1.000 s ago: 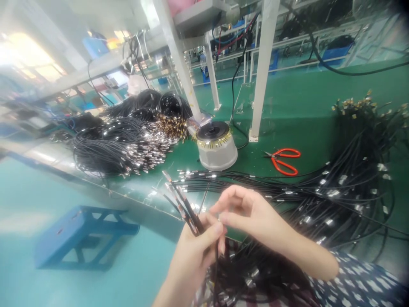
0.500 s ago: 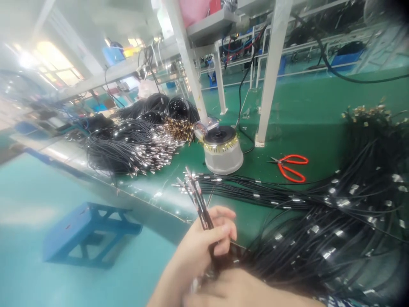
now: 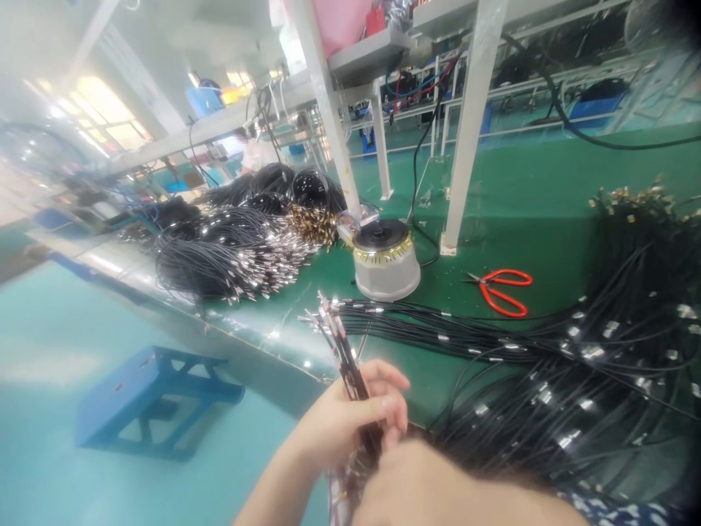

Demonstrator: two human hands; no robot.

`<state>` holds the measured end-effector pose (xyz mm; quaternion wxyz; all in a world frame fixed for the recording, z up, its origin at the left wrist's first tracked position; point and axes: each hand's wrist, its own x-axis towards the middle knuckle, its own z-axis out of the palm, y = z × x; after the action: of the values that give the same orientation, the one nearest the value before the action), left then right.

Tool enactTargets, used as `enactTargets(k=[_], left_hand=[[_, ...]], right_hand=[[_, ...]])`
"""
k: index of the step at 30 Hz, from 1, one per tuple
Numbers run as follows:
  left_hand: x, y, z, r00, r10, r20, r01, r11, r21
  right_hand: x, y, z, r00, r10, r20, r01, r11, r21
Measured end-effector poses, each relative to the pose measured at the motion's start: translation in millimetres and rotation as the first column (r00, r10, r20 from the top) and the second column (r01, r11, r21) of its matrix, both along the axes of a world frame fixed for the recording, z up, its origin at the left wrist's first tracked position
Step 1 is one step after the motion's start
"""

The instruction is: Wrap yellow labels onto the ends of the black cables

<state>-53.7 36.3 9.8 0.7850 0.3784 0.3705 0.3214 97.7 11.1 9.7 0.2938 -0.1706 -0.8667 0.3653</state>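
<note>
My left hand [image 3: 361, 413] is closed round a small bundle of black cables [image 3: 350, 365], their silvery ends pointing up and slightly left over the bench edge. Just below it, close to the lower part of the bundle, is my right hand [image 3: 421, 482]. It is blurred with its back towards me, and its fingers are hidden. Beyond the held bundle, a long strand of black cables [image 3: 465, 340] with silvery bands lies across the green bench top. A larger heap of loose black cables [image 3: 526, 431] spreads to the right of my hands.
Red-handled scissors [image 3: 504, 292] lie on the bench, right of a white round device [image 3: 386, 274] with a black top. Piles of cables [image 3: 202, 263] cover the left part. White shelf legs [image 3: 471, 124] stand on the bench. A blue stool [image 3: 147, 402] is on the floor at left.
My right hand has moved up and right, closer to my left hand. The left hand still holds the cable bundle. The whole view has shifted slightly.
</note>
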Motion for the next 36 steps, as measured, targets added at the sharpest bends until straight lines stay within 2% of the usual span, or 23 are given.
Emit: enactTargets(k=[2,3,4,5,7,10,12,14,18,20,22,25,28,30,33,36], left_hand=[[3,-5,-2.2,0.999,0.03,-0.011,-0.03,0.999,-0.041],[5,-7,-2.9,1.0,0.027,-0.009,-0.027,0.998,-0.056],[7,-9,-3.3,1.0,0.007,-0.001,-0.007,0.998,-0.063],[9,-10,-3.4,1.0,-0.024,0.009,0.025,0.998,-0.064],[13,-12,-2.9,0.998,-0.065,0.021,0.066,0.995,-0.07],[14,-14,-1.5,0.999,-0.034,0.043,0.036,0.997,-0.062],[13,-16,-1.2,0.997,0.014,0.072,-0.011,0.999,-0.048],[13,-16,-1.7,0.995,0.039,0.089,-0.036,0.999,-0.039],[14,-16,-3.2,0.998,0.021,0.054,-0.018,0.998,-0.054],[15,-16,-2.8,0.998,0.025,0.054,-0.021,0.998,-0.067],[16,-15,-1.3,0.995,0.066,0.074,-0.06,0.995,-0.08],[16,-15,0.7,0.979,0.186,0.085,-0.178,0.979,-0.095],[16,-14,0.1,0.946,0.323,-0.032,-0.324,0.945,-0.041],[17,-14,-1.7,0.91,0.393,-0.133,-0.395,0.918,0.009],[19,-13,-3.7,0.874,0.449,-0.187,-0.452,0.891,0.029],[22,-13,-3.7,0.872,0.457,-0.176,-0.462,0.887,0.015]], right_hand=[[12,14,15.1,0.982,-0.187,-0.011,0.186,0.979,-0.085],[16,23,20.7,0.951,-0.31,-0.016,0.305,0.942,-0.141],[18,32,24.4,0.901,-0.433,-0.018,0.415,0.875,-0.249],[18,40,26.1,0.87,-0.492,-0.02,0.453,0.817,-0.357],[16,54,24.7,0.865,-0.502,-0.011,0.413,0.724,-0.552],[14,63,17.8,0.908,-0.418,-0.024,0.29,0.671,-0.682],[14,63,15.7,0.894,-0.445,-0.058,0.284,0.662,-0.694],[15,62,17.4,0.888,-0.45,-0.099,0.268,0.679,-0.684],[13,59,23.6,0.921,-0.377,-0.097,0.214,0.696,-0.685],[12,60,23.5,0.92,-0.382,-0.09,0.203,0.66,-0.723],[13,63,21.5,0.918,-0.381,-0.111,0.152,0.596,-0.788],[18,68,19.1,0.908,-0.388,-0.16,0.069,0.514,-0.855],[22,69,19.2,0.904,-0.408,-0.131,0.087,0.474,-0.876],[23,68,19.9,0.913,-0.398,-0.088,0.123,0.477,-0.87],[24,74,20.5,0.914,-0.404,-0.042,0.199,0.536,-0.82],[31,99,20.8,0.825,-0.563,-0.041,0.361,0.583,-0.728]])
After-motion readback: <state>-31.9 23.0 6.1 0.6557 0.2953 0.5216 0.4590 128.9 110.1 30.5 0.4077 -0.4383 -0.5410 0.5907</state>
